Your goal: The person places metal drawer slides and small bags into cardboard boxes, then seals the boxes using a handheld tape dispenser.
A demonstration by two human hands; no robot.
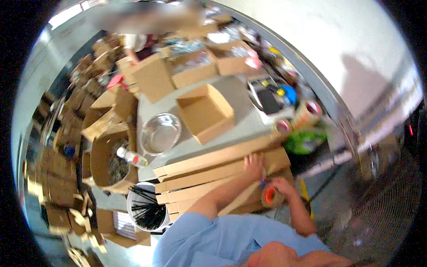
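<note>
Head view | we grip a tape dispenser in our right hand, at the near right edge of a long flat cardboard box | left hand pressed flat, open, on it | step: taping; next needs a steady pull along the seam | box's long axis runs left-right, tilting up rightward | steel bowl beyond

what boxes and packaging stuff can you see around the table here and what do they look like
Long flat brown cardboard box: table's near edge, left hand resting on it.
Tape roll: in right hand, tan with orange core.
Open brown box: mid-table, square, empty.
Steel bowl: left of it, round.
White bucket: below the table, holding black sticks.
</note>
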